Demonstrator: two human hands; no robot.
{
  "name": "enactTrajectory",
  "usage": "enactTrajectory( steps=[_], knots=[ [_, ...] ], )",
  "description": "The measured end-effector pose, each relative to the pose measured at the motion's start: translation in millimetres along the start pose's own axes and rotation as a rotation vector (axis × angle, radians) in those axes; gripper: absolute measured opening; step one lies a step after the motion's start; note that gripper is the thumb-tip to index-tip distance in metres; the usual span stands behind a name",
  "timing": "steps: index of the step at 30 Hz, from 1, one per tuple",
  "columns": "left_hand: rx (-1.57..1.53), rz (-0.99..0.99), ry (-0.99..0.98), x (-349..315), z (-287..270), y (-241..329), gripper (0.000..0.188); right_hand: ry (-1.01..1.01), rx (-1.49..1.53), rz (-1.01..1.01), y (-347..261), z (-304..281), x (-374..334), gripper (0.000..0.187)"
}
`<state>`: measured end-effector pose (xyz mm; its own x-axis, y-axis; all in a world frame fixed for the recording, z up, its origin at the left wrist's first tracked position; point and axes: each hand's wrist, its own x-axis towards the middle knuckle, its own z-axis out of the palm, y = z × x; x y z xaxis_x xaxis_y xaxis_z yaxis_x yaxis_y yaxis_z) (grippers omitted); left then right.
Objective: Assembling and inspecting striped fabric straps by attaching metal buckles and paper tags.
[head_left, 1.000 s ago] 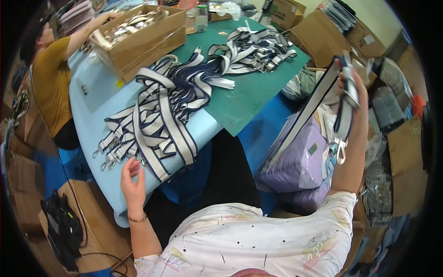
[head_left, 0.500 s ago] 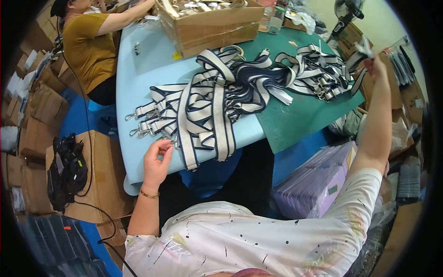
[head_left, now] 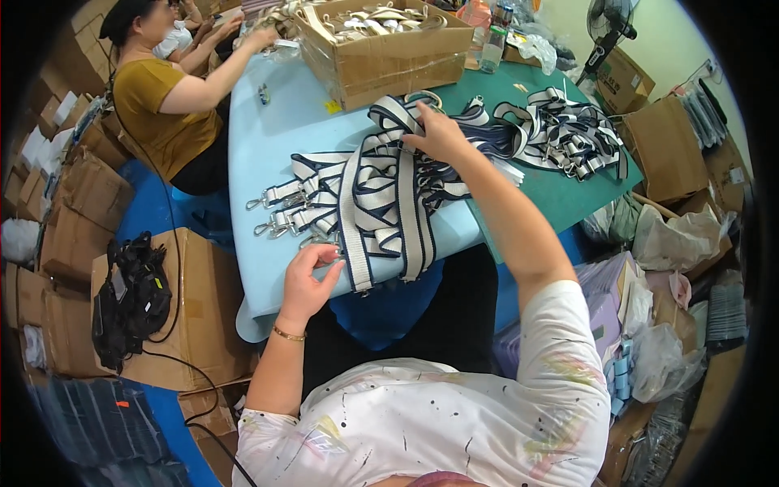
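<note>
White webbing straps with navy edges (head_left: 355,219) lie heaped over the near part of the table, some loops hanging past its front edge. My right hand (head_left: 442,136) is over the upper part of this heap, thumb and forefinger apart and touching the webbing. Beside the straps' lower left edge is my left hand (head_left: 307,284), fingers loosely curled and thumb apart, with nothing visible between them. Just above it, metal snap hooks (head_left: 264,230) stick out from the strap ends. A second tangle of the same straps (head_left: 560,134) lies farther right.
A cardboard box (head_left: 389,65) of pale straps stands on the light blue tabletop (head_left: 264,138), beside a glass jar (head_left: 492,50). A green mat (head_left: 540,207) covers the right side. A co-worker (head_left: 166,105) sits at far left. Cartons (head_left: 207,300) and purple packs (head_left: 600,316) flank me.
My right hand has come from the far right, where it held up a strap end, to the middle heap. My left hand keeps its place beside the straps. The co-worker's arm has shifted.
</note>
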<state>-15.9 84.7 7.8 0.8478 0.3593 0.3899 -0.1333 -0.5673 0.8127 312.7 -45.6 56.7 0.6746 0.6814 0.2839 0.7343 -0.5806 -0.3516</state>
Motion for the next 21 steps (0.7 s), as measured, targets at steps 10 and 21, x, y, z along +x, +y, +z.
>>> enactTrajectory(
  steps=[10, 21],
  knots=[
    [-0.864, -0.24, -0.054, -4.6, -9.2, -10.8, 0.052, 0.258, 0.323, -0.452, -161.7, 31.6, -147.1, 0.048],
    [-1.137, -0.19, -0.188, -23.1, 10.7, 20.6, 0.033, 0.431, 0.53, -0.299, -141.6, 54.0, -221.6, 0.049]
  ],
)
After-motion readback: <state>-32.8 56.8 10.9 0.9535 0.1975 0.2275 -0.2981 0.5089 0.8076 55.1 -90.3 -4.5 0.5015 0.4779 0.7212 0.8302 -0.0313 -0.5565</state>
